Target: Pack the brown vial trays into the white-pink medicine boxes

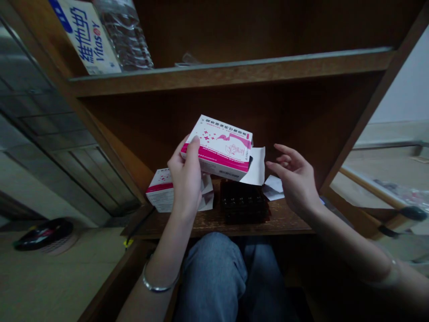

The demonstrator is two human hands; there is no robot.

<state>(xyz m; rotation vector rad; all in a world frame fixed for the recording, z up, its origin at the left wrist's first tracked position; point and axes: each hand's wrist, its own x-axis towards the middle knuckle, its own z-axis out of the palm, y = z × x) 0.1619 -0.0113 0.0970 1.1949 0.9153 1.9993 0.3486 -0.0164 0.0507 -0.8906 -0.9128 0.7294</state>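
Note:
My left hand (187,172) grips a white and pink medicine box (219,145) by its left end, thumb on top. The box's right end is unfolded, with a white flap (257,166) sticking out. Just right of that flap, my right hand (295,176) is raised with its fingers apart, holding nothing. Beneath the box, a stack of dark, glossy trays (243,201) lies on the wooden shelf. Behind my left wrist stands a second box (161,192) of the same print, its flap open towards the right. A folded white paper (274,188) rests beside the trays.
On the upper shelf (234,74) stand a Vitasoy carton (89,40) and a clear plastic bottle (125,36). A round basket with a black rim (47,235) sits on the floor at left. My knees (217,273) are below the lower shelf's edge (197,230).

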